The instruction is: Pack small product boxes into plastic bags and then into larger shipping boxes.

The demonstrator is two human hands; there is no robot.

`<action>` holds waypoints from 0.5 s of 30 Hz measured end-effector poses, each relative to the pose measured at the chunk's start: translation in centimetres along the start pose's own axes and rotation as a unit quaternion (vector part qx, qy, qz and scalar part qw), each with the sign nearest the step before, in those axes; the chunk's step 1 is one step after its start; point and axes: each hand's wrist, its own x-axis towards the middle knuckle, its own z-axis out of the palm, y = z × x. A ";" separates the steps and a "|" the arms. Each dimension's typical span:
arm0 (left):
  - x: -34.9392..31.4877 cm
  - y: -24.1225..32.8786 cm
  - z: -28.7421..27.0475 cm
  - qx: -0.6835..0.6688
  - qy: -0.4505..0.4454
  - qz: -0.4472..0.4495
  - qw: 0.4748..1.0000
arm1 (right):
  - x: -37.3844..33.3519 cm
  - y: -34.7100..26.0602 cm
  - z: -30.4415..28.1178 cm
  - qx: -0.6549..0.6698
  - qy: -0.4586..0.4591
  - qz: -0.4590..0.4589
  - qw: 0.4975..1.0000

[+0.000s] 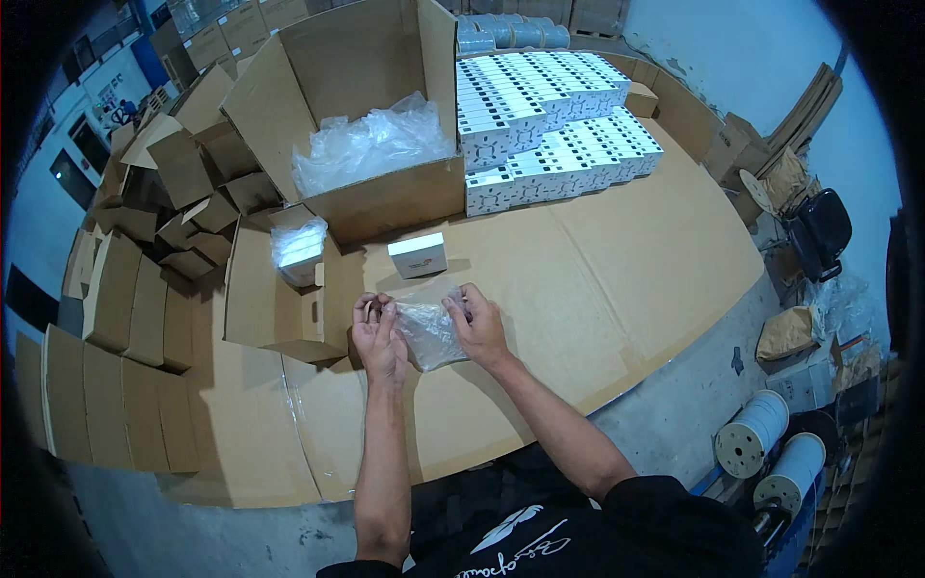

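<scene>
A clear plastic bag (431, 332) is stretched between my two hands above the cardboard-covered table. My left hand (380, 337) pinches its left upper corner, and my right hand (477, 326) grips the opposite side with thumb and fingers. Just beyond the bag stands a small white box (417, 256) with a little print on its front. To the left, an open brown carton (252, 289) holds white boxes wrapped in clear plastic (301, 249) at its far end. Behind it, a large open carton (385, 200) is heaped with clear plastic bags (371, 144).
Stacked rows of white boxes (559, 144) fill the table's far right. Many folded-open brown cartons (106, 385) crowd the left side. Off the table's right edge are white spools (752, 435), a black chair (819, 231) and brown sacks (785, 332) on the floor.
</scene>
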 end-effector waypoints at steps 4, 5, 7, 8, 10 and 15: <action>-1.5 0.4 2.7 0.012 0.052 -0.036 0.998 | 0.1 0.7 0.0 0.032 0.059 -0.022 0.998; -2.0 0.1 2.0 0.180 0.011 -0.030 0.983 | 0.1 0.7 0.2 0.032 0.072 -0.014 0.997; -3.4 -0.2 2.6 0.405 -0.026 0.023 0.914 | 0.1 1.1 0.5 0.016 0.070 -0.012 0.997; -3.9 0.3 3.3 0.405 -0.027 0.022 0.914 | 0.0 1.2 0.6 0.001 0.067 -0.009 0.998; -4.3 0.9 4.1 0.515 0.008 0.004 0.857 | 0.1 1.5 0.6 0.019 0.087 -0.012 0.996; -4.1 0.9 4.4 0.515 0.031 0.086 0.852 | 0.3 2.1 0.8 0.064 0.125 0.010 0.990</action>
